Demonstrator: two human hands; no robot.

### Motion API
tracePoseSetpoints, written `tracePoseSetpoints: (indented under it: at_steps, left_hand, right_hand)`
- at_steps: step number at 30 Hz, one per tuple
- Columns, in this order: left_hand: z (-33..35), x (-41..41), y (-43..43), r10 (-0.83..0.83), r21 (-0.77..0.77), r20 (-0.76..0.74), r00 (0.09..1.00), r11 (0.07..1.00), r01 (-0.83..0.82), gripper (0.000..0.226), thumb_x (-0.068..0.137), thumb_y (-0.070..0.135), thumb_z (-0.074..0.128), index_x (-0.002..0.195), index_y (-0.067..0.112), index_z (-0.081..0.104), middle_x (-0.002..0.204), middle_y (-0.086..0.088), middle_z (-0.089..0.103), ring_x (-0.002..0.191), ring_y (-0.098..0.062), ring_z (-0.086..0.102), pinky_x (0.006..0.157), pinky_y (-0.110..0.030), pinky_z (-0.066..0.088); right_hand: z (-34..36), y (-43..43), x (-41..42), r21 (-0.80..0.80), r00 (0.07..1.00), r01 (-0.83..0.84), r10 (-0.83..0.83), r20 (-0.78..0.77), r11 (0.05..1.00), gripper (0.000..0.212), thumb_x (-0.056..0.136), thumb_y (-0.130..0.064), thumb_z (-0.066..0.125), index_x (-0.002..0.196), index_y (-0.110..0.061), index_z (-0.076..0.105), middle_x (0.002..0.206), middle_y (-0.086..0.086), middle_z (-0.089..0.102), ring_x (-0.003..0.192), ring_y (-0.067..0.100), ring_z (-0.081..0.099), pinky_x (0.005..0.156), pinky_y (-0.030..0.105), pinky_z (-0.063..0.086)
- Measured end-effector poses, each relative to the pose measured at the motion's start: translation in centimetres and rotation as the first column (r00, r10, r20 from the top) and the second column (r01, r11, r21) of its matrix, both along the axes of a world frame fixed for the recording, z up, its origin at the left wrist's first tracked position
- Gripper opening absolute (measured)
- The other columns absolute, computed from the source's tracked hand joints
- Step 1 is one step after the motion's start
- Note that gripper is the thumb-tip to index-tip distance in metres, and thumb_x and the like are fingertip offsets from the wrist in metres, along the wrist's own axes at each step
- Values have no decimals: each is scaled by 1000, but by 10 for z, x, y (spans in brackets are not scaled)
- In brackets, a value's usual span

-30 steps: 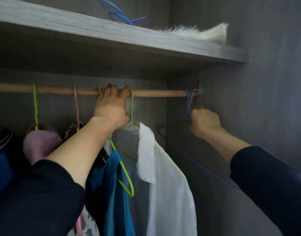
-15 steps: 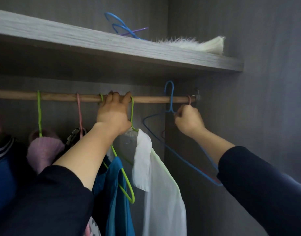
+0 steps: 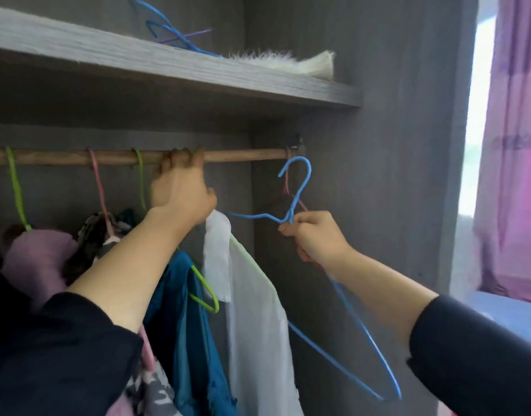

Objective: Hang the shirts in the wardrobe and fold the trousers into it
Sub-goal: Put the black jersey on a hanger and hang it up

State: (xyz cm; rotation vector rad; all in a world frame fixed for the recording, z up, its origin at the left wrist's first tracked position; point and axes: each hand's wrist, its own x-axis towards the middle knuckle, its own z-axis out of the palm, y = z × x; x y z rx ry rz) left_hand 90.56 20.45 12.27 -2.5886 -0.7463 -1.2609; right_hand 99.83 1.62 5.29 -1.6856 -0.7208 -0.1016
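Blue hanger (image 3: 342, 307), hook up, slants down-right in the right hand (image 3: 315, 237)'s closed grip; left hand (image 3: 180, 190) clasps the rod (image 3: 243, 154).

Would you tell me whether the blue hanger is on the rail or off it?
Off. The blue hanger's hook sits below the wooden rail, clear of it, pinched at its neck by the right hand, with no garment on it.

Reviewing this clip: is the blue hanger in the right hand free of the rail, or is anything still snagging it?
The blue hanger, gripped at its neck by the right hand, has its hook below and clear of the wooden rail. A pink hanger on the rail end sits just behind the hook; whether they touch is unclear.
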Motion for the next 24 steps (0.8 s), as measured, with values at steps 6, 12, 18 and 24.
tracePoseSetpoints:
  at_steps: [6, 12, 18, 24]
  left_hand:
    - [-55, 0, -91, -305, -9, -15, 952, 952, 305, 66, 84, 27, 57, 144, 17, 33, 148, -15, 34, 133, -34, 35, 105, -42, 33]
    - [-98, -2, -190, -589, 57, 162, 791, 806, 589, 51, 82, 13, 54, 133, 9, 49, 126, -13, 54, 114, -33, 50, 94, -43, 43]
    - [-138, -7, -323, -707, 15, 168, 687, 699, 715, 43, 88, 21, 48, 129, 8, 49, 127, -15, 54, 111, -30, 53, 81, -38, 49]
    - [-205, -1, -486, -791, -212, 10, 611, 596, 775, 47, 86, 13, 52, 133, 11, 47, 130, -13, 50, 118, -30, 46, 91, -42, 43]
  right_hand:
    - [-17, -81, -31, -125, 978, 180, -164, 127, 976, 39, 89, -42, 62, 66, -11, 64, 37, -11, 43, 33, 4, 39, 36, 15, 30]
    - [-46, -175, -56, -208, 965, 243, -214, 151, 948, 44, 89, -39, 61, 56, -11, 52, 40, -8, 41, 44, 14, 42, 51, 26, 38]
    - [-77, -317, -86, -284, 960, 278, -255, 116, 918, 43, 93, -35, 58, 66, -2, 57, 40, -11, 39, 39, 7, 37, 43, 17, 34]
    - [-129, -496, -113, -397, 881, 472, -440, 175, 787, 48, 91, -33, 60, 59, 0, 45, 47, -5, 33, 41, 8, 29, 46, 25, 30]
